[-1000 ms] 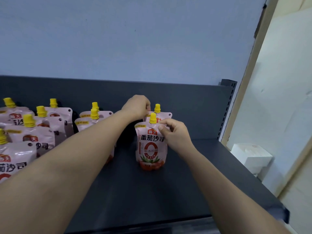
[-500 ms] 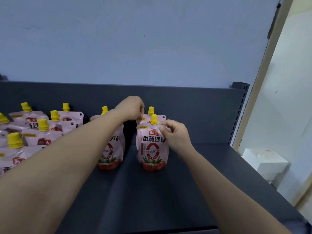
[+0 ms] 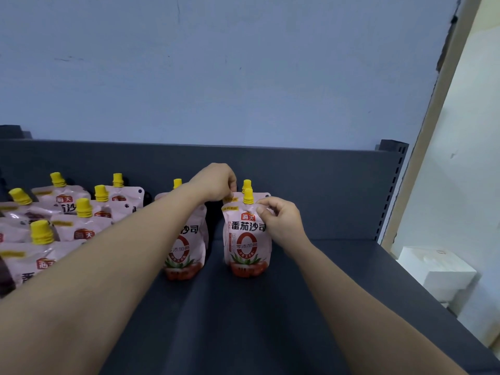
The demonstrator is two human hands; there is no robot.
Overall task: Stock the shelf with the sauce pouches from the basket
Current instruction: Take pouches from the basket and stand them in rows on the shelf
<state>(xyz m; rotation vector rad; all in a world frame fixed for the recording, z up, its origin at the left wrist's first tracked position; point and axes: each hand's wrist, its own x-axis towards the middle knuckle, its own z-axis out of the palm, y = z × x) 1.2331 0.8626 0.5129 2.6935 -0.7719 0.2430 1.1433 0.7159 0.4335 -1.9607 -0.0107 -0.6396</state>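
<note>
Both hands on pouch tops, pouches upright on the dark shelf [image 3: 270, 320].
The right hand [image 3: 281, 220] pinches the top right corner of the front pouch [image 3: 247, 239], standing mid-shelf. The left hand [image 3: 213, 182], fingers curled, pinches the rear pouch [image 3: 246, 184] pressed close at its twelve o'clock. A neighbour pouch [image 3: 186, 247] stands near at nine o'clock, with the pouch cluster [image 3: 81, 228] beyond it.

Yellow caps [image 3: 247, 196]: 9 showing. Sauce pouches [image 3: 247, 239]: at least 9, with 6 in the left cluster, 2 in the right pair, and 1 or 2 in the middle behind the arm, can't tell. Hands: 2, left hand [image 3: 213, 182] and right hand [image 3: 281, 220]. Shelf [image 3: 270, 320]: 1. White box [image 3: 438, 269]: 1.
</note>
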